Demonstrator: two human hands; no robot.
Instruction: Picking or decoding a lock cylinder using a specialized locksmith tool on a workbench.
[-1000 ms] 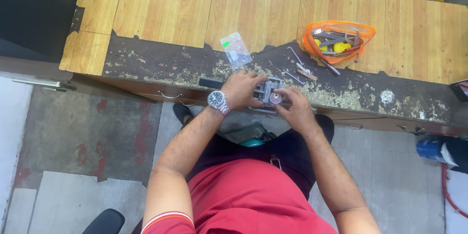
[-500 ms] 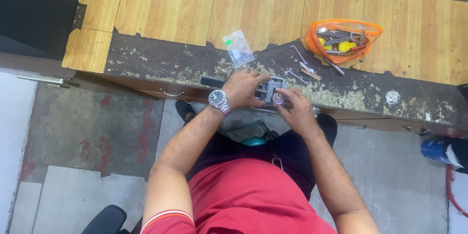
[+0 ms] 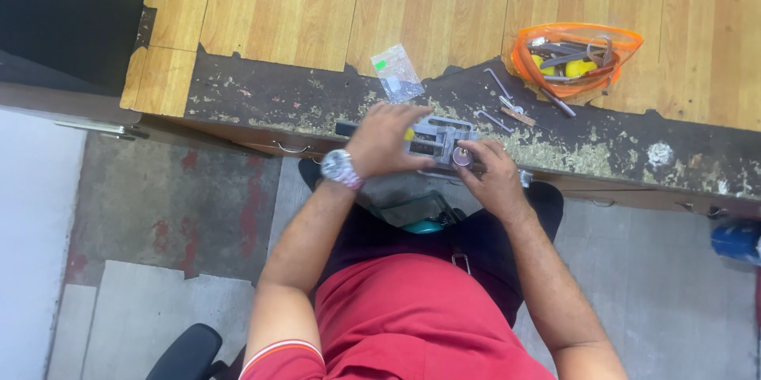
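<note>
small metal vise (image 3: 441, 139) at worn workbench (image 3: 261, 99) edge is covered by left hand (image 3: 384, 141); its round knob (image 3: 462, 157) is pinched by right hand (image 3: 493, 176). orange tool pouch (image 3: 574, 57) is seen behind.

A small grey metal vise (image 3: 437, 142) sits upright at the near edge of the worn worktop (image 3: 261, 99), just left of centre. Its threaded screw lies level, running left to right, with a round knob at the near right end.
</note>
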